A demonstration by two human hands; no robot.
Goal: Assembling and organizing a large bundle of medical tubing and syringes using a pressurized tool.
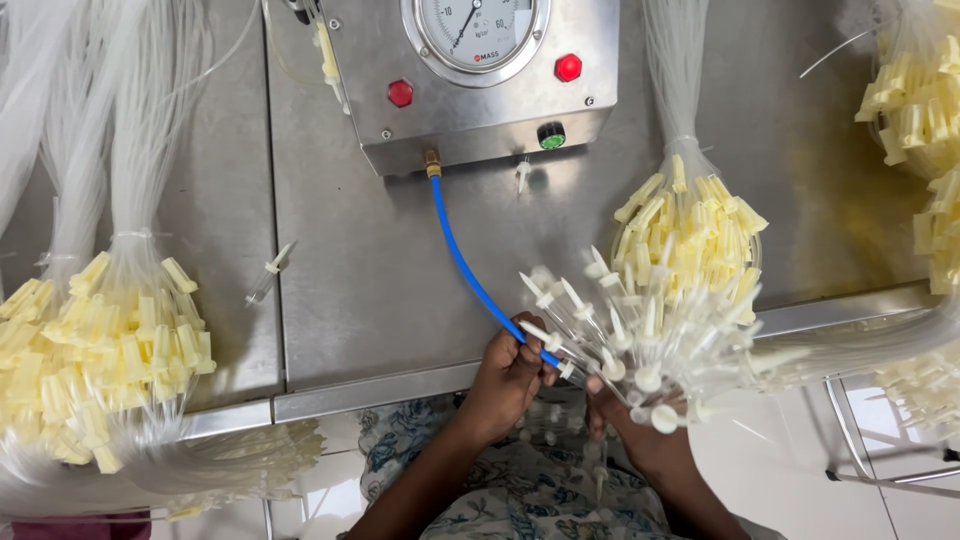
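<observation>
Low in the frame, our left hand (510,375) pinches the end of the blue hose (470,275) against one white connector (566,369), while our right hand (640,425) grips a fanned tube bunch (640,345). Above sits the gauge box (480,90). Yellow-capped bundles (100,350) wait at left and right, seemingly many still untouched.
</observation>
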